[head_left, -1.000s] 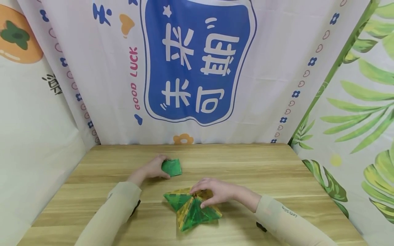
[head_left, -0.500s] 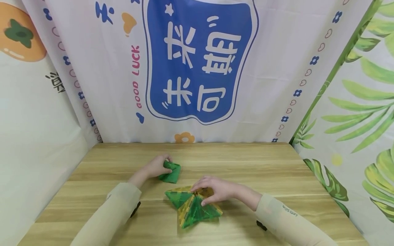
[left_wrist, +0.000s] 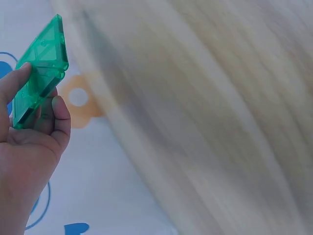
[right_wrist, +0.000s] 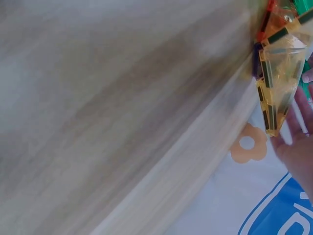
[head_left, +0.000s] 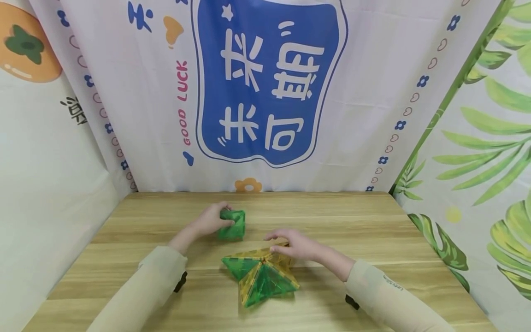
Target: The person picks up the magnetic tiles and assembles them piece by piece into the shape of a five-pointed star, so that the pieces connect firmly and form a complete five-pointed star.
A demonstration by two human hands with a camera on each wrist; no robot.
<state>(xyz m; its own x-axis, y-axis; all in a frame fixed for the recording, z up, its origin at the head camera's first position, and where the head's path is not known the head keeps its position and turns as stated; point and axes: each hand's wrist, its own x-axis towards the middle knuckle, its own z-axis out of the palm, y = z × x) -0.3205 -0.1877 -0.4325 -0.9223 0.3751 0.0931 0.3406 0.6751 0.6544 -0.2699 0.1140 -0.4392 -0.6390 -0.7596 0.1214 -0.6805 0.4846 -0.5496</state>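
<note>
My left hand (head_left: 210, 220) pinches green see-through magnetic tiles (head_left: 232, 230) over the far left-middle of the table. In the left wrist view the thumb presses one face of the green tiles (left_wrist: 48, 66), which meet at an angle along one edge, with fingers behind them. Nearer the front, a star-shaped build of green and yellow magnetic tiles (head_left: 265, 281) rises to a point in its middle. Beside its far right arm hovers my right hand (head_left: 299, 245), fingers loosely extended. The right wrist view has that hand (right_wrist: 299, 154) close to a yellow tile (right_wrist: 282, 68); contact is unclear.
The wooden table (head_left: 352, 230) ends at a white printed curtain (head_left: 365, 115) along its far edge. More printed cloth hangs at left and right. In the right wrist view a red tile (right_wrist: 281, 17) shows beside the yellow ones.
My left hand has shifted its hold to pinch the green tiles, which have tipped and moved slightly. My right hand has slid off the star's top toward the far right. The star stays in place.
</note>
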